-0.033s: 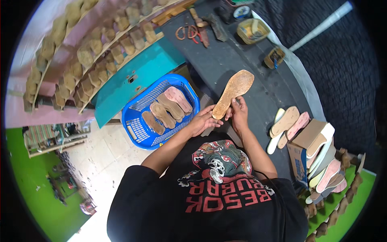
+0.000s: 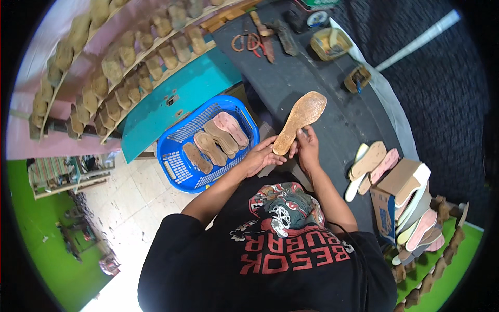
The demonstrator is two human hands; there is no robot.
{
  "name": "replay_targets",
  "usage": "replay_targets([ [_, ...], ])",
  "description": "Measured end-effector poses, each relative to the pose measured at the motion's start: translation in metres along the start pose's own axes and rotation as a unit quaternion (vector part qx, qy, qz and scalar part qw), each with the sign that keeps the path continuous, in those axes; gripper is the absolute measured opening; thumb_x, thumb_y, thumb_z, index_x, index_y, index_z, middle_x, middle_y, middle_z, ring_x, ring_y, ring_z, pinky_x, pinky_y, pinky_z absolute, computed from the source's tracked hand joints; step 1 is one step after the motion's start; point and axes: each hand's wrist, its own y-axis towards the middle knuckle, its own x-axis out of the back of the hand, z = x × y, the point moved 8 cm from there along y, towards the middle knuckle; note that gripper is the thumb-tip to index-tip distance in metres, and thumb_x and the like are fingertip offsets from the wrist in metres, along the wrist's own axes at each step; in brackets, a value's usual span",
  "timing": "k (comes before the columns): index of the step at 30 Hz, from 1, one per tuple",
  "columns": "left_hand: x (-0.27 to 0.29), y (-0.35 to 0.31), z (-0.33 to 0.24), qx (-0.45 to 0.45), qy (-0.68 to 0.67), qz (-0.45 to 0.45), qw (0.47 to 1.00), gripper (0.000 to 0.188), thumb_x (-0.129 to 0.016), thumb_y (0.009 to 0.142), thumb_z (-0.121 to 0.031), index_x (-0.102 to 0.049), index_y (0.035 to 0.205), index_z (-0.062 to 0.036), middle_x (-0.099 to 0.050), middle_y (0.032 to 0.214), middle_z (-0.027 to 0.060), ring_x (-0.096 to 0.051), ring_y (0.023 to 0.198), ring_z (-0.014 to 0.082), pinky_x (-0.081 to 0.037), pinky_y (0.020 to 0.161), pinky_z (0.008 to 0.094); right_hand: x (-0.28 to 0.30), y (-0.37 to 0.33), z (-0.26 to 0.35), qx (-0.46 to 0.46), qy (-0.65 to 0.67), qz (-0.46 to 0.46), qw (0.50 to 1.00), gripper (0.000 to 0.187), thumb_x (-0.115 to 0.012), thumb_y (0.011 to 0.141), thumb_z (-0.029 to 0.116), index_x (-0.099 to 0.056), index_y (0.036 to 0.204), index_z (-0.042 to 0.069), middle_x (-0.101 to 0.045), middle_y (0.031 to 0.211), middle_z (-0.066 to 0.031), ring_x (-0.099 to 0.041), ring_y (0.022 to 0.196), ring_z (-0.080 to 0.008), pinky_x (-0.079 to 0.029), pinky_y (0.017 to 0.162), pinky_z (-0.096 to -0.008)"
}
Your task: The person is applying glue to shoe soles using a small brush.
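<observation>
A mottled golden-brown shoe insole point(image 2: 303, 117) is held up in front of me, its wide toe end pointing away and its narrow heel end towards me. My left hand point(image 2: 261, 157) is closed at the heel end, fingers along its left edge and underneath. My right hand point(image 2: 307, 150) grips the right edge near the heel, the thumb laid on the upper face. Some fingertips of both hands are hidden under the insole. To the left, a blue plastic basket point(image 2: 173, 173) holds several brown and pink insoles point(image 2: 221, 138).
A dark worktable point(image 2: 332, 119) carries scissors point(image 2: 245, 42), a hammer point(image 2: 261, 25), a yellowish tub point(image 2: 331, 43) and a small glue pot point(image 2: 357, 78). Right: loose insoles point(image 2: 368, 160) and a box point(image 2: 383, 210) stacked with more. Left: a teal panel point(image 2: 179, 88) below shelves of shoe lasts point(image 2: 126, 56).
The view has shifted very slightly. Both hands keep their hold on the insole, which stays in nearly the same place.
</observation>
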Motion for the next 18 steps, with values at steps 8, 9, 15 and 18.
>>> replay_targets([
  [8, 0.094, -0.059, -0.010, -0.099, -0.072, -0.134, 0.983, 0.049, -0.043, 0.108, -0.021, -0.030, 0.154, -0.0122, -0.064, 0.118, 0.0152, -0.067, 0.103, 0.0265, -0.055, 0.093, 0.0400, -0.110, 0.021, -0.087, -0.129, -0.062, 0.129, 0.981, 0.029, -0.047, 0.107, 0.017, -0.050, 0.132, 0.003, -0.066, 0.081, -0.0084, -0.056, 0.044, -0.0137, -0.048, 0.040, -0.0274],
  [9, 0.108, -0.072, -0.005, -0.119, -0.083, -0.151, 0.978, 0.047, -0.041, 0.108, -0.020, -0.032, 0.153, -0.0097, -0.064, 0.121, 0.0162, -0.068, 0.104, 0.0272, -0.055, 0.093, 0.0396, -0.122, 0.022, -0.102, -0.155, -0.070, 0.137, 0.976, 0.030, -0.047, 0.107, 0.017, -0.050, 0.133, 0.003, -0.066, 0.081, -0.0085, -0.057, 0.046, -0.0142, -0.049, 0.043, -0.0278],
  [15, 0.177, -0.115, 0.060, -0.181, -0.206, -0.346, 0.897, 0.042, -0.037, 0.110, -0.020, -0.038, 0.150, -0.0064, -0.065, 0.121, 0.0159, -0.069, 0.102, 0.0256, -0.057, 0.091, 0.0388, -0.147, 0.028, -0.228, -0.241, -0.129, 0.238, 0.932, 0.030, -0.051, 0.106, 0.019, -0.055, 0.131, 0.004, -0.064, 0.079, -0.0034, -0.060, 0.054, -0.0113, -0.049, 0.050, -0.0262],
  [18, 0.224, -0.154, 0.113, -0.174, -0.270, -0.478, 0.817, 0.038, -0.038, 0.109, -0.019, -0.045, 0.145, -0.0079, -0.066, 0.117, 0.0139, -0.069, 0.098, 0.0249, -0.058, 0.089, 0.0385, -0.175, 0.013, -0.316, -0.306, -0.166, 0.276, 0.896, 0.027, -0.053, 0.105, 0.019, -0.060, 0.126, 0.004, -0.064, 0.079, -0.0017, -0.059, 0.055, -0.0094, -0.047, 0.051, -0.0234],
])
